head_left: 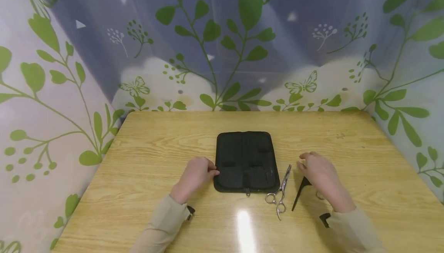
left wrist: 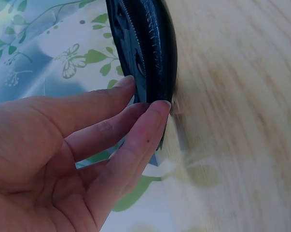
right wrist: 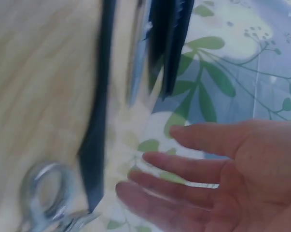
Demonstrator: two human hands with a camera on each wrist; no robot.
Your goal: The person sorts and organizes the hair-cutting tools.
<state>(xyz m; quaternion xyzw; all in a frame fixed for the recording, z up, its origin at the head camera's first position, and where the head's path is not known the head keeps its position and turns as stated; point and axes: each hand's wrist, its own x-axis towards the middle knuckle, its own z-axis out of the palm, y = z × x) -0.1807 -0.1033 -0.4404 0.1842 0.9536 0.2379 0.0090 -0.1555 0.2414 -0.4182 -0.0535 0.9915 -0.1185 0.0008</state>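
Observation:
A black zip case (head_left: 246,160) lies spread flat in the middle of the wooden table (head_left: 156,145). My left hand (head_left: 198,173) sits at the case's left edge, and the left wrist view shows nearly straight fingertips (left wrist: 157,108) touching that edge of the case (left wrist: 150,43). Silver scissors (head_left: 279,193) lie just right of the case, with a black tail comb (head_left: 300,191) beside them. My right hand (head_left: 317,170) hovers over the comb's upper end, fingers spread and holding nothing. In the blurred right wrist view the right hand (right wrist: 217,164) is apart from the comb (right wrist: 99,121).
A metal finger ring (head_left: 319,196) of another tool shows by my right wrist, and the same ring (right wrist: 41,193) appears in the right wrist view. Leaf-patterned curtain walls (head_left: 222,52) close in the table at the back and both sides. Bare wood lies left, right and behind the case.

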